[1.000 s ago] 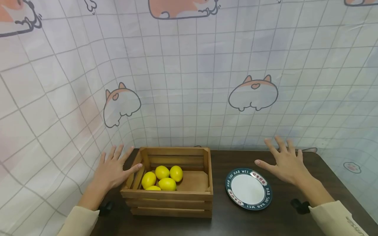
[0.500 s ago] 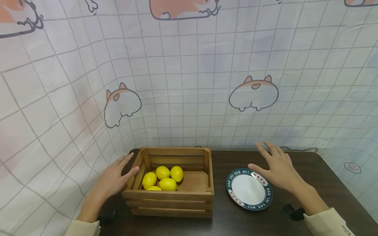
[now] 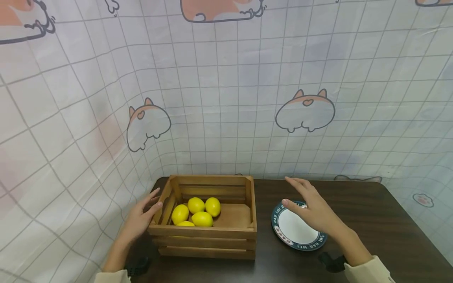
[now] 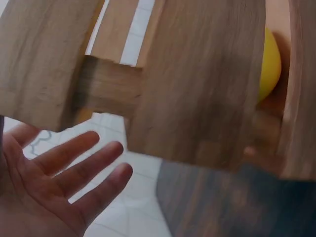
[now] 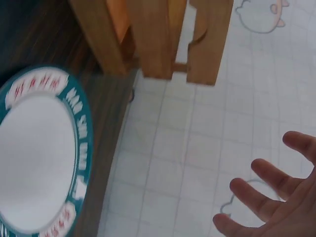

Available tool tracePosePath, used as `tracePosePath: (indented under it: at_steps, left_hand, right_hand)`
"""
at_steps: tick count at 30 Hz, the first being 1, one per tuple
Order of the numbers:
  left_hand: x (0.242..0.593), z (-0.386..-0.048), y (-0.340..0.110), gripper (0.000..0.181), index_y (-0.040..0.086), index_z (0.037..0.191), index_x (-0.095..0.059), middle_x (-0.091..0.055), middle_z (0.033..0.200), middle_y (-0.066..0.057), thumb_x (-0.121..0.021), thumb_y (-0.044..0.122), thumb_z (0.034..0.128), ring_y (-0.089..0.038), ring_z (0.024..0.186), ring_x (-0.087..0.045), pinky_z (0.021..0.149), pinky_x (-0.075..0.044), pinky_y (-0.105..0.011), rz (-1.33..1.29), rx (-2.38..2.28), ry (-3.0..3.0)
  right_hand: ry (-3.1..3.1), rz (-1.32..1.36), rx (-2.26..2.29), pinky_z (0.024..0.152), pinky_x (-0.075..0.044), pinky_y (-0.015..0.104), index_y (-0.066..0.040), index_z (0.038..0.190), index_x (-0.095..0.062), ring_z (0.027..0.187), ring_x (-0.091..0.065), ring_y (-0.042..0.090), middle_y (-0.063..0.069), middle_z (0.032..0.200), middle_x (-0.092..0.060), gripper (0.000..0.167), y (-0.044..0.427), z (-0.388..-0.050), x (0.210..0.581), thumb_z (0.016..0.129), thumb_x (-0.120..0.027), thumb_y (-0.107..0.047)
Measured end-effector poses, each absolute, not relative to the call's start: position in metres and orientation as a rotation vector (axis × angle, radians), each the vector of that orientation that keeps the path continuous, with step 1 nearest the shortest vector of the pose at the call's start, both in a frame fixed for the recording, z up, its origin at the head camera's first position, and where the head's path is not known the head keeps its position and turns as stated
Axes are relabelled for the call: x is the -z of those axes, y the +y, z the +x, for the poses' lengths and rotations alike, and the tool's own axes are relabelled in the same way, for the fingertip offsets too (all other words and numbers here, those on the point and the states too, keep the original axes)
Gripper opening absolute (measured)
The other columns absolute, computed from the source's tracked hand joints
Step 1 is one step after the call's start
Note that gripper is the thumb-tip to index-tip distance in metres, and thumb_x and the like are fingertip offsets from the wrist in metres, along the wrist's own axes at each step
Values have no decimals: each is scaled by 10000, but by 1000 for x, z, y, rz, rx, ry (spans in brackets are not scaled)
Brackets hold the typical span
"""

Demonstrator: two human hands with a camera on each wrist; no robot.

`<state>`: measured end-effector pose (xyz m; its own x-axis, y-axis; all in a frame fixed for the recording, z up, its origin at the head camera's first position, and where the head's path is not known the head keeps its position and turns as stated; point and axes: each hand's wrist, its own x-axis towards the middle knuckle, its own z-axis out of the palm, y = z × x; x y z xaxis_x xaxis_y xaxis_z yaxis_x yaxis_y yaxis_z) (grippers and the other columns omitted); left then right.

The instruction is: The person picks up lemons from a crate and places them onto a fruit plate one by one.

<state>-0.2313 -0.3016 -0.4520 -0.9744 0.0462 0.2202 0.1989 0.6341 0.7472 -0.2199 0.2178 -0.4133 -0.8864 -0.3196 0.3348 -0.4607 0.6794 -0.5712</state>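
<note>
A slatted wooden crate (image 3: 209, 247) stands on the dark table, with several yellow lemons (image 3: 202, 219) gathered in its left half. Close to the crate's left side is my left hand (image 3: 139, 219), fingers extended and holding nothing; whether it touches the wood I cannot tell. To the right of the crate lies a round plate (image 3: 296, 228) with a white middle and a dark green lettered rim. My right hand (image 3: 316, 208) hovers over the plate's upper right part and hides some of its rim. Its fingers (image 5: 256, 197) are spread and relaxed in the right wrist view, with nothing in them.
The brown tabletop (image 3: 375, 220) stretches to the right of the plate. Behind and to the left hangs a white gridded cloth (image 3: 226, 98) printed with cartoon corgis. Dark wrist straps (image 3: 332, 262) show below the hands.
Both hands have moved inward: the left closer to the crate's side, the right leftward from beside the plate to over it. Their fingers are less widely spread. Crate, lemons and plate stay put.
</note>
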Motion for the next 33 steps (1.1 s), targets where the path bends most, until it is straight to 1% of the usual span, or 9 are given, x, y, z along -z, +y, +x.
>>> tracePosePath:
  at_steps: [3,7,9,12,14,20,26,31,33]
  left_hand:
    - [459,-232,-302,551,205,1603,-368,-475,1551,-234,-502,337,1084,-416,1380,-497,1108,-421,-602,-197,1454,-2626]
    - [465,-232,-303,567,191,1615,-341,-309,1671,-141,-485,348,1089,-374,1492,-328,1217,-244,-625,-190,1734,-2549]
    - [467,-233,-302,571,186,1615,-340,-260,1696,-107,-488,346,1087,-373,1519,-266,1238,-160,-644,-184,1846,-2505]
    - [471,-233,-301,563,210,1610,-354,-237,1709,-68,-492,355,1084,-372,1547,-215,1233,-97,-680,-157,1928,-2463]
    - [475,-233,-300,560,231,1613,-346,-212,1717,-57,-484,358,1086,-374,1563,-174,1224,-80,-700,-141,1979,-2432]
    - [484,-233,-295,564,268,1635,-276,-89,1738,-56,-423,362,1099,-381,1585,-63,1204,-94,-738,-159,2135,-2324]
    - [491,-234,-292,558,272,1645,-235,-47,1742,-62,-369,355,1109,-392,1581,-56,1191,-72,-758,-206,2197,-2246]
    - [495,-235,-291,565,273,1647,-225,-54,1742,-58,-361,379,1109,-381,1585,-56,1201,-53,-747,-213,2207,-2213]
    - [496,-235,-290,568,263,1648,-222,-61,1741,-60,-358,381,1109,-379,1585,-62,1205,-49,-742,-224,2212,-2197]
  right_hand:
    - [-2651,665,-1083,1053,-362,754,-247,1602,-345,1446,-382,426,115,1582,-388,652,208,-221,416,1022,-615,-377]
    - [-2614,701,-1157,1066,-381,722,-250,1586,-371,1430,-417,394,86,1562,-417,617,194,-223,417,1027,-610,-357]
    - [-2602,713,-1185,1065,-393,707,-248,1576,-386,1419,-428,378,75,1553,-429,605,186,-223,416,1026,-612,-354]
    - [-2597,722,-1230,1061,-407,685,-249,1564,-403,1403,-438,363,64,1538,-449,592,177,-224,415,1023,-617,-356]
    - [-2602,725,-1255,1063,-412,672,-257,1561,-405,1395,-446,354,58,1534,-458,586,171,-224,413,1024,-613,-365]
    - [-2589,781,-1356,1148,-358,645,-221,1560,-410,1393,-462,357,67,1521,-477,569,155,-228,407,1037,-594,-350]
    - [-2584,814,-1415,1165,-348,636,-200,1548,-436,1376,-491,364,88,1493,-507,565,140,-230,397,1029,-608,-346]
    - [-2589,837,-1457,1159,-366,621,-190,1527,-463,1358,-511,369,91,1494,-521,545,130,-234,390,1028,-608,-351]
    - [-2581,860,-1499,1154,-372,621,-170,1524,-466,1349,-516,381,98,1502,-518,540,126,-236,388,1031,-604,-345]
